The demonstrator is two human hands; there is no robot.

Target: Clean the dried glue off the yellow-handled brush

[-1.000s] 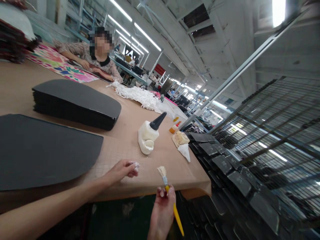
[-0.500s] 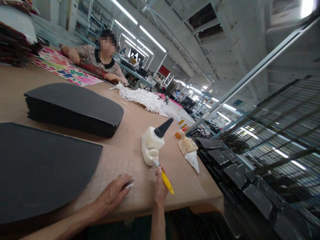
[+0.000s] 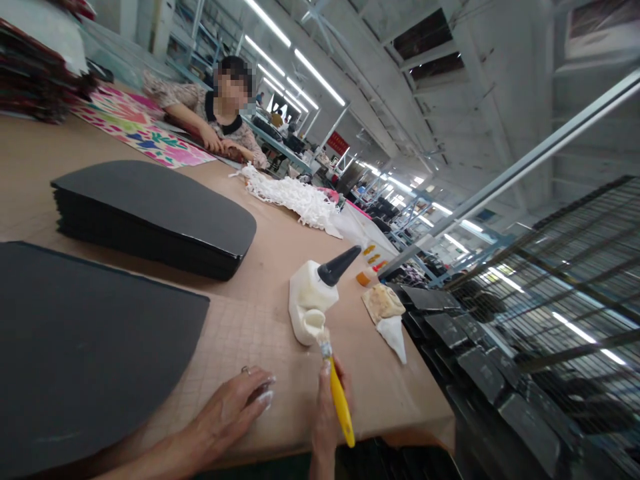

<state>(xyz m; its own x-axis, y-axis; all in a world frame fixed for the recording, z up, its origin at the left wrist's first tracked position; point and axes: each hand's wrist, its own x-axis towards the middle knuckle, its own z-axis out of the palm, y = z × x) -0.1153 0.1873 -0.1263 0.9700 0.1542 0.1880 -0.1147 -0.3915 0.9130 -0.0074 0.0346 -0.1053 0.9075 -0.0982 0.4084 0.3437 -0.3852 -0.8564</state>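
My right hand [image 3: 330, 400] is closed around a brush [image 3: 340, 400] with a yellow handle. Its pale, coated bristles are at the small round mouth of a white glue bottle [image 3: 315, 290], which stands upright with a long black cone nozzle. Over the bare brown paper to the left rests my left hand [image 3: 235, 403], holding nothing. Its fingers are loosely bent, with the thumb a little apart; white residue marks the tips and a ring is on one finger. Left of it lies a large dark grey curved sheet [image 3: 100, 353].
Behind that sheet sits a stack of dark grey panels [image 3: 155, 213]. Farther back are white scraps [image 3: 295, 197], a patterned sheet [image 3: 150, 137] and a seated person [image 3: 230, 120]. On the right are an orange bottle [image 3: 367, 276], a stained block [image 3: 384, 303] and a rack of black pieces [image 3: 480, 360].
The brush has drawn down and back toward me, its bristles lower against the bottle mouth. My left hand stays near the table edge. The person opposite has brought both hands together.
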